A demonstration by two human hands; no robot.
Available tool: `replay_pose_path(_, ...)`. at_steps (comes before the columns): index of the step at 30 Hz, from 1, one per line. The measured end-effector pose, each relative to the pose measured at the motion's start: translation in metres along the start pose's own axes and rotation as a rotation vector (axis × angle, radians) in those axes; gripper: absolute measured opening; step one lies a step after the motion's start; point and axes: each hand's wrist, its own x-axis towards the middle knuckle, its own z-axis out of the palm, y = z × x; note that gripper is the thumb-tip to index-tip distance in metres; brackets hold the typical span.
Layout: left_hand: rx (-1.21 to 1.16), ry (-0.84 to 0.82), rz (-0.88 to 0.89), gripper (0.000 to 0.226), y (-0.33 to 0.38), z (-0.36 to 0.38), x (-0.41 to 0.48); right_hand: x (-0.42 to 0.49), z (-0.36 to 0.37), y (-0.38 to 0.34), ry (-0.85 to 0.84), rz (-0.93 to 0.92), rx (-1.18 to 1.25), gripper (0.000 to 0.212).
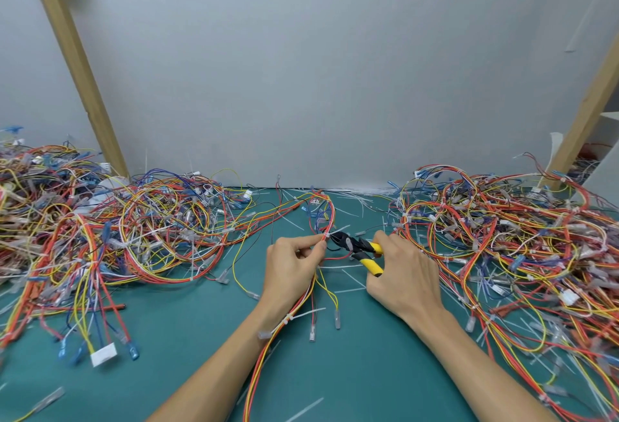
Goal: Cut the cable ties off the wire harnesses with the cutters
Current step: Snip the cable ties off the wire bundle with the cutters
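At the centre of the frame, the left hand pinches a wire harness of red and yellow wires beside a small white cable tie. The right hand grips yellow-handled cutters, whose black tip touches that tie. Big tangled wire piles lie at left and right on the green surface, among scattered cut ties.
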Motion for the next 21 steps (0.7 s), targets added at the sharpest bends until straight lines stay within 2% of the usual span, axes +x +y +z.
replay_pose_path(9,0.025,-0.012,0.005,0.016,0.0002,-0.0006,-0.0004,0.0002,0.0022,-0.0002,0.022,-0.008,-0.039,0.033)
replay_pose_path(13,0.039,-0.017,0.016,0.016,0.0004,0.0009,-0.0004,0.0005,0.0028,0.0001,0.030,-0.015,-0.051,0.041)
replay_pose_path(21,0.050,-0.030,0.033,0.015,-0.0003,0.0004,-0.0006,0.0008,0.0025,0.0002,0.031,-0.009,-0.067,0.038)
